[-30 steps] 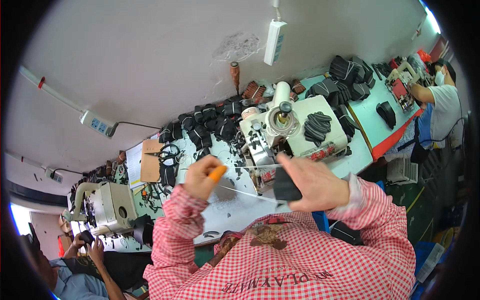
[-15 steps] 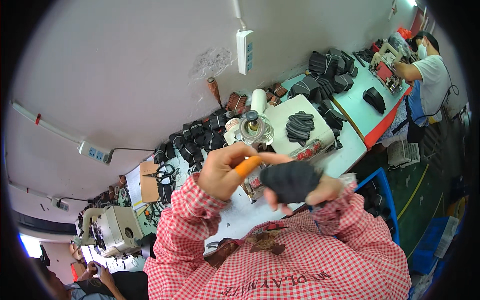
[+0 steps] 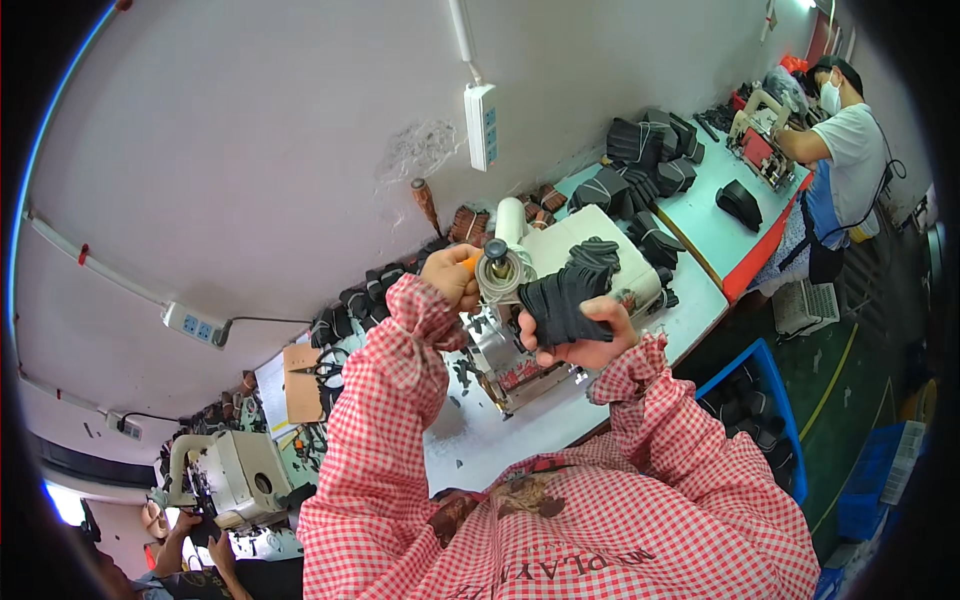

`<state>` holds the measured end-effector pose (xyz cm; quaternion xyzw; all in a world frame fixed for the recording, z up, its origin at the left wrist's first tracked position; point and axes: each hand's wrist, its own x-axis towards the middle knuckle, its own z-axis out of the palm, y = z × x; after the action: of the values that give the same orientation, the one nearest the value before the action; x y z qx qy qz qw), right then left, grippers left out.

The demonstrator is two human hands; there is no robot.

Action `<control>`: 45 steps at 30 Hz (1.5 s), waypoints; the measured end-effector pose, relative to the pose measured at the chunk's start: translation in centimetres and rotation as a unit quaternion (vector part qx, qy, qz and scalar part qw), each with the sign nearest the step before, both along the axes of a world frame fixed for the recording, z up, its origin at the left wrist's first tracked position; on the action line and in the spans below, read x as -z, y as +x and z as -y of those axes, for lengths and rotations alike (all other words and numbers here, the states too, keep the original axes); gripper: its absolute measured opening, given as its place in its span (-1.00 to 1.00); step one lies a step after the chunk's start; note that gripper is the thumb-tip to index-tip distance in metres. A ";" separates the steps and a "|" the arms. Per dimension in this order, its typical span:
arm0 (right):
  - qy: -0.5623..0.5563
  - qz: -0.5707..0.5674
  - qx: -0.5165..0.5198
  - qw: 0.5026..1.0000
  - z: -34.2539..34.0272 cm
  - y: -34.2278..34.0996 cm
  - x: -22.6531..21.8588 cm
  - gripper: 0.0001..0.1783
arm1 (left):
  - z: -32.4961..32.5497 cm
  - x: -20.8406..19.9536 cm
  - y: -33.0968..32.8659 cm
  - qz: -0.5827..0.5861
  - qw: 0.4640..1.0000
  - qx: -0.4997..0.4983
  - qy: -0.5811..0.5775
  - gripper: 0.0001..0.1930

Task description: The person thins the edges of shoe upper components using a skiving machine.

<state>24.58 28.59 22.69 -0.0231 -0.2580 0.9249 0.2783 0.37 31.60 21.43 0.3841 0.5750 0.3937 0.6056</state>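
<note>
Keeping the black bundle [image 3: 566, 308] aligned was advisable. It was clasped by fingers of the right hand [image 3: 592, 351]; whether white loops [image 3: 497, 291] were pinched by the left hand [image 3: 450, 277] was unclear.

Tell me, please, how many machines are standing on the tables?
3: one machine at centre, partly behind the black bundle; a second machine at lower left; a third machine at upper right. More may be hidden.

We've got red-and-white gingham sleeves [image 3: 385, 420] here, a solid black bundle [image 3: 563, 310], an off-white machine [image 3: 562, 238], a bright blue crate [image 3: 789, 430] and dark green flooring [image 3: 818, 345].
</note>
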 end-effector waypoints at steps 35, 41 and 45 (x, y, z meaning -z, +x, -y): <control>0.679 0.464 0.024 0.568 11.7 -14.1 20.1 -0.49 | 27.5 20.9 -1.4 -0.466 0.838 -0.284 -0.005 -0.42; 0.688 0.470 0.024 0.553 11.8 -14.4 21.4 -0.54 | 27.3 22.0 -1.7 -0.484 0.834 -0.266 0.021 -0.43; 0.683 0.474 0.017 0.555 11.6 -14.5 21.5 -0.56 | 26.8 20.8 -1.7 -0.448 0.846 -0.287 -0.001 -0.47</control>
<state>10.10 17.02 1.18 -0.2661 -0.9065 0.3215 0.0638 -1.34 4.78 0.60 0.3361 0.8688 0.3347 0.1419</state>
